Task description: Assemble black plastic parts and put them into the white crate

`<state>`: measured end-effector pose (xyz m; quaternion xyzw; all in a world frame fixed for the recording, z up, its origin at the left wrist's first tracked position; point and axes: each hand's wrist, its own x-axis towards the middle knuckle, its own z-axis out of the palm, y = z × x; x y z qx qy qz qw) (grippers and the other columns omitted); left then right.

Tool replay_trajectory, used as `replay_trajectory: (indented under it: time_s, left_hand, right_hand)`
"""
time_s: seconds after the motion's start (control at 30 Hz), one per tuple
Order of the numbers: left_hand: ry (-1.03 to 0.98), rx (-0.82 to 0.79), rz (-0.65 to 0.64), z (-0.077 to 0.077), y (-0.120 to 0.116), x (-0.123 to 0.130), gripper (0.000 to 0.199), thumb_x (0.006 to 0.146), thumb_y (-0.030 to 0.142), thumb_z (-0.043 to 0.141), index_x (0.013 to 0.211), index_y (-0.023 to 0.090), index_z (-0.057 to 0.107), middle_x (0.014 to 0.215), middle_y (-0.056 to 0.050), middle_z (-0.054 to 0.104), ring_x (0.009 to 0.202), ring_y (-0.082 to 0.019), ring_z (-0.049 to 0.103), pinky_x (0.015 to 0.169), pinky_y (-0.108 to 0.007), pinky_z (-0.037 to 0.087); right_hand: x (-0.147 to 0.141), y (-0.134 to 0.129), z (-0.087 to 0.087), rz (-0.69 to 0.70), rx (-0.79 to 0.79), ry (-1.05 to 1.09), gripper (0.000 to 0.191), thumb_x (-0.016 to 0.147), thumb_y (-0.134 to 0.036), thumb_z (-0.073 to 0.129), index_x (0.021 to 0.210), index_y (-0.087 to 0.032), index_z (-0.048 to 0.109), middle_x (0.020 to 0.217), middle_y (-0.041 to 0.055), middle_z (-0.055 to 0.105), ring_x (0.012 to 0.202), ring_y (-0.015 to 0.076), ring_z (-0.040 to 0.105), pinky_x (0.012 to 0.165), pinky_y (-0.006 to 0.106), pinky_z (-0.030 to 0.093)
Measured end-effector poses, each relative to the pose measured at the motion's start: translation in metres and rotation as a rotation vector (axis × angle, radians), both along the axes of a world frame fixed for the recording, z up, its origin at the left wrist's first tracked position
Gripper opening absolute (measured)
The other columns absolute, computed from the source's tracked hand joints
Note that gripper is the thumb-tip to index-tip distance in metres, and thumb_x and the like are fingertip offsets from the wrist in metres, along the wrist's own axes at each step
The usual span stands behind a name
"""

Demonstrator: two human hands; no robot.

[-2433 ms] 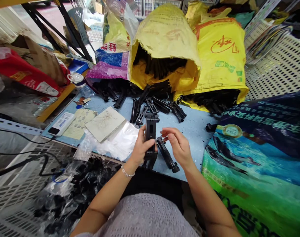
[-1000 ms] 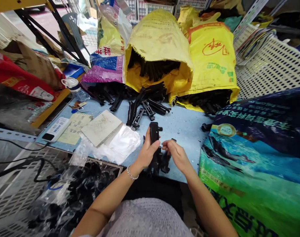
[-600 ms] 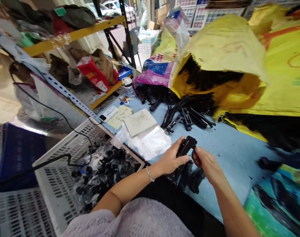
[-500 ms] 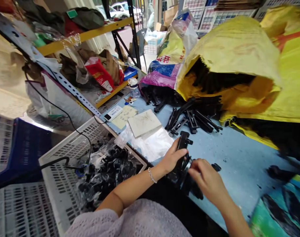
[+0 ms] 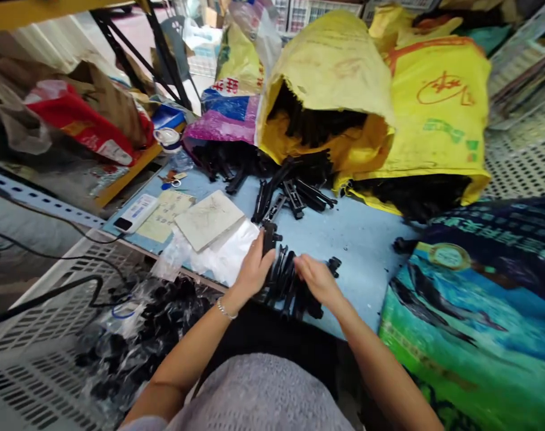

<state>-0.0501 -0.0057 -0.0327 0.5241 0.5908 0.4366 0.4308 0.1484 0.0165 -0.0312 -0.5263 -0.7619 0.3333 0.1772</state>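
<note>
My left hand point(image 5: 253, 270) is wrapped round a long black plastic part point(image 5: 269, 234), with the thumb along it and its knobbed end pointing away from me. To its right, my right hand point(image 5: 319, 280) has its fingers closed in a pinch; whatever they hold, if anything, is too small to make out. Between and below the hands, several slim black parts point(image 5: 285, 276) lie side by side at the near table edge. Another black piece point(image 5: 334, 263) sits just beyond my right hand.
Loose black parts point(image 5: 294, 200) spill from a yellow sack point(image 5: 330, 66) at the back of the blue table point(image 5: 357, 239). A grey square plate point(image 5: 209, 218) lies on white plastic bags point(image 5: 230, 257). A white crate point(image 5: 34, 299) holds bagged black pieces at left; a blue-green sack point(image 5: 469, 323) stands at right.
The view has turned to the right, so the table things appear further left. My left hand still holds the black part; my right hand has drawn slightly away from it, above the row of parts.
</note>
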Motion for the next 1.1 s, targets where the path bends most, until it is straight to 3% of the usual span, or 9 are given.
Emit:
replay_trajectory:
  time_s: [0.17, 0.27, 0.37, 0.47, 0.6, 0.73, 0.83, 0.93, 1.1]
  left_hand:
    - [0.399, -0.178, -0.050, -0.035, -0.005, -0.001, 0.043, 0.096, 0.043, 0.039, 0.130, 0.021, 0.056, 0.103, -0.013, 0.069, 0.103, -0.033, 0.064, 0.094, -0.046, 0.044]
    - [0.489, -0.061, -0.045, -0.050, -0.012, 0.023, 0.044, 0.098, 0.039, 0.036, 0.129, 0.017, 0.057, 0.110, -0.015, 0.064, 0.104, -0.030, 0.062, 0.091, -0.043, 0.047]
    - [0.560, 0.051, -0.065, -0.051, -0.015, 0.031, 0.045, 0.095, 0.040, 0.042, 0.129, 0.015, 0.057, 0.113, -0.016, 0.060, 0.108, -0.030, 0.057, 0.095, -0.046, 0.046]
    - [0.409, 0.093, -0.107, -0.041, -0.005, 0.024, 0.044, 0.094, 0.044, 0.046, 0.126, 0.017, 0.060, 0.114, -0.014, 0.059, 0.113, -0.029, 0.054, 0.102, -0.048, 0.042]
    - [-0.220, 0.003, -0.084, -0.016, 0.022, 0.032, 0.055, 0.092, 0.052, 0.049, 0.137, 0.022, 0.044, 0.125, -0.013, 0.055, 0.112, -0.023, 0.057, 0.096, -0.039, 0.047]
    - [-0.663, -0.167, -0.073, 0.013, 0.032, 0.055, 0.046, 0.087, 0.052, 0.058, 0.119, 0.019, 0.053, 0.090, -0.004, 0.061, 0.077, -0.015, 0.060, 0.073, -0.028, 0.050]
    - [-0.719, -0.206, -0.164, 0.028, 0.019, 0.059, 0.037, 0.081, 0.042, 0.069, 0.107, 0.019, 0.057, 0.085, 0.000, 0.058, 0.067, -0.010, 0.053, 0.063, -0.023, 0.045]
    - [-0.718, -0.212, -0.205, 0.033, 0.006, 0.056, 0.035, 0.081, 0.040, 0.068, 0.108, 0.019, 0.059, 0.086, 0.000, 0.058, 0.067, -0.010, 0.051, 0.060, -0.022, 0.042]
    - [-0.699, -0.189, -0.119, 0.031, 0.010, 0.043, 0.031, 0.080, 0.040, 0.070, 0.098, 0.018, 0.059, 0.078, 0.001, 0.058, 0.061, -0.010, 0.051, 0.057, -0.023, 0.040]
  right_hand:
    - [-0.004, 0.099, 0.003, -0.301, 0.162, -0.179, 0.033, 0.098, -0.044, 0.038, 0.104, -0.018, 0.057, 0.104, 0.0126, 0.066, 0.096, 0.0265, 0.059, 0.079, 0.034, 0.041]
    - [-0.026, 0.146, -0.002, -0.357, 0.120, -0.289, 0.041, 0.095, -0.044, 0.048, 0.117, -0.009, 0.052, 0.123, 0.0239, 0.057, 0.114, 0.0337, 0.052, 0.088, 0.039, 0.039]
    - [-0.034, 0.163, -0.006, -0.338, 0.061, -0.280, 0.040, 0.093, -0.039, 0.051, 0.115, -0.005, 0.054, 0.121, 0.0259, 0.058, 0.109, 0.0328, 0.056, 0.085, 0.037, 0.041]
    - [-0.021, 0.137, -0.005, -0.325, 0.048, -0.228, 0.036, 0.094, -0.040, 0.048, 0.111, -0.009, 0.056, 0.109, 0.0184, 0.064, 0.098, 0.0280, 0.060, 0.080, 0.034, 0.043]
    - [0.001, 0.054, 0.006, -0.278, 0.154, -0.031, 0.037, 0.090, -0.048, 0.053, 0.109, -0.016, 0.057, 0.098, 0.0105, 0.063, 0.090, 0.0259, 0.059, 0.077, 0.034, 0.044]
    - [0.012, -0.006, 0.027, 0.023, 0.108, 0.158, 0.029, 0.098, -0.045, 0.041, 0.102, -0.023, 0.059, 0.095, 0.0064, 0.062, 0.088, 0.0219, 0.058, 0.079, 0.033, 0.043]
    - [0.016, -0.002, 0.041, -0.086, 0.100, 0.226, 0.034, 0.101, -0.045, 0.031, 0.091, -0.023, 0.055, 0.085, 0.0033, 0.059, 0.080, 0.0192, 0.056, 0.075, 0.032, 0.042]
    - [0.012, 0.022, 0.048, -0.154, 0.097, 0.284, 0.033, 0.096, -0.052, 0.041, 0.083, -0.024, 0.050, 0.078, 0.0004, 0.054, 0.073, 0.0175, 0.050, 0.069, 0.030, 0.039]
    - [-0.003, 0.031, 0.046, -0.097, -0.341, 0.642, 0.047, 0.094, -0.062, 0.036, 0.068, -0.023, 0.044, 0.057, -0.0046, 0.040, 0.050, 0.0126, 0.037, 0.050, 0.026, 0.032]
